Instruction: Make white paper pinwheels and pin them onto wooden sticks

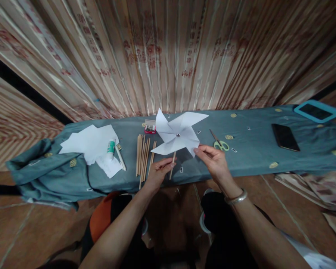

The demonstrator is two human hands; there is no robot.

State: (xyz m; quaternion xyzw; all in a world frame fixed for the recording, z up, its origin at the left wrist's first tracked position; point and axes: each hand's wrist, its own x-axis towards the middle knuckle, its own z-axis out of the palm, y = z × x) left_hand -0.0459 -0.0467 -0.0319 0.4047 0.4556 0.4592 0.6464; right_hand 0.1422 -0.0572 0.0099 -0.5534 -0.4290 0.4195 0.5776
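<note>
A white paper pinwheel (184, 130) with a shiny pin at its centre is held up over the table. Its thin wooden stick (173, 166) is pinched in my left hand (160, 171), below the paper blades. At the lower right blade, the fingertips of my right hand (212, 160) are closed on the paper edge. Several loose wooden sticks (142, 158) lie just left of my left hand. Behind them sits a small open red box of pins (150, 129). Green-handled scissors (220, 144) lie beyond my right hand.
White paper sheets (92, 144), a glue stick (111, 148) and a white pen-like item (121, 158) are on the left of the cloth-covered table (252, 145). A black phone (285, 137) and a blue-framed object (317, 111) lie at the right. Curtains (168, 56) hang behind.
</note>
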